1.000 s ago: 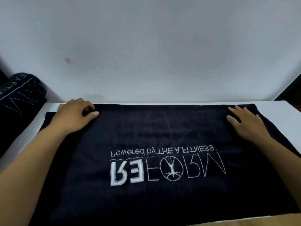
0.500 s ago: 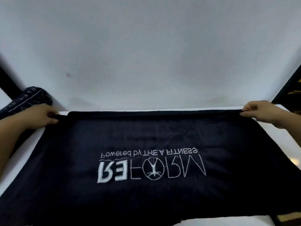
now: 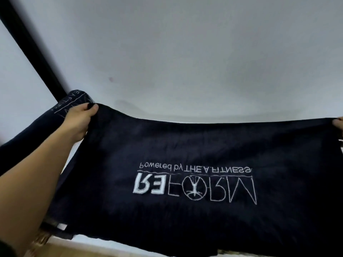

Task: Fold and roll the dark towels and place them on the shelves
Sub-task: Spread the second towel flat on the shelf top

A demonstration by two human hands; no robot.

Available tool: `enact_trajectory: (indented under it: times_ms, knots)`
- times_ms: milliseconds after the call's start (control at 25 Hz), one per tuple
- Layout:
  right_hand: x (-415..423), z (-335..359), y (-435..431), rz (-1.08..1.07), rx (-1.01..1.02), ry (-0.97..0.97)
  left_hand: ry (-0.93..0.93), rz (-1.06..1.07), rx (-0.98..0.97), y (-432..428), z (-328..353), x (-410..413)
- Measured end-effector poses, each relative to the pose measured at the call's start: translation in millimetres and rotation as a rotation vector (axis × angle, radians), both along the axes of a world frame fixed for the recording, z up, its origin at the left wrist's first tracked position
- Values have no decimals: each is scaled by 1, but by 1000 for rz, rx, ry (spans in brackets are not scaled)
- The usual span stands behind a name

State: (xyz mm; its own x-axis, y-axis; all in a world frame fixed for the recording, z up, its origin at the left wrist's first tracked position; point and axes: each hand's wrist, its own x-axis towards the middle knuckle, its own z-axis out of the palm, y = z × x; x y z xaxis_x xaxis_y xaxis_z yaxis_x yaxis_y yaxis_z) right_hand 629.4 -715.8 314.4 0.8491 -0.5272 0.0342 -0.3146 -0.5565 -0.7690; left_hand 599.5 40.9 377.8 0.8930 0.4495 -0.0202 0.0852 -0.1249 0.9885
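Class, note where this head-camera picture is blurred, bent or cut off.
Head view: the dark towel is smeared at its lower left corner; the black post leans from wide-angle bending; the right hand is cropped at the edge; the white lettering reads sharp.

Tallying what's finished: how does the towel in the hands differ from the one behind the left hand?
The spread towel is opened out; the rolled towel is wound into a cylinder. The spread towel is held at its far corners by the left hand and right hand; no hand grips the rolled towel. The spread towel shows its whole logo; the rolled towel only scraps of lettering. Both are dark with white lettering.
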Motion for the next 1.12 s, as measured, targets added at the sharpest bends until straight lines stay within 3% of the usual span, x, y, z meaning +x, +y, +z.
enact_trajectory:
  times_ms: [80,280,480,560,680,760,840,920,1040,1120]
  knots:
    - [26,-23,-24,6,27,27,30,50,-8,-10,-9,11]
    - [0,-2,35,-94,-250,171,183,257,500,-9,-56,26]
    - [10,2,36,-71,-386,230,93,341,778,-22,-49,14]
    - [4,12,50,-132,-388,243,157,374,823,-23,-50,12]
    - [-3,26,65,-95,-374,300,335,260,964,-17,-49,23]
    - [3,36,66,-20,-235,342,417,144,1089,-20,-44,32]
    - [-5,50,65,1,-9,393,415,122,1121,-26,-35,34]
    - [-11,57,61,-16,40,391,360,186,1229,-36,-22,27]
    - [-34,61,93,53,-435,197,53,10,1298,-78,-25,7]
    - [-55,42,125,254,-535,71,80,-298,1221,-120,-42,-9]
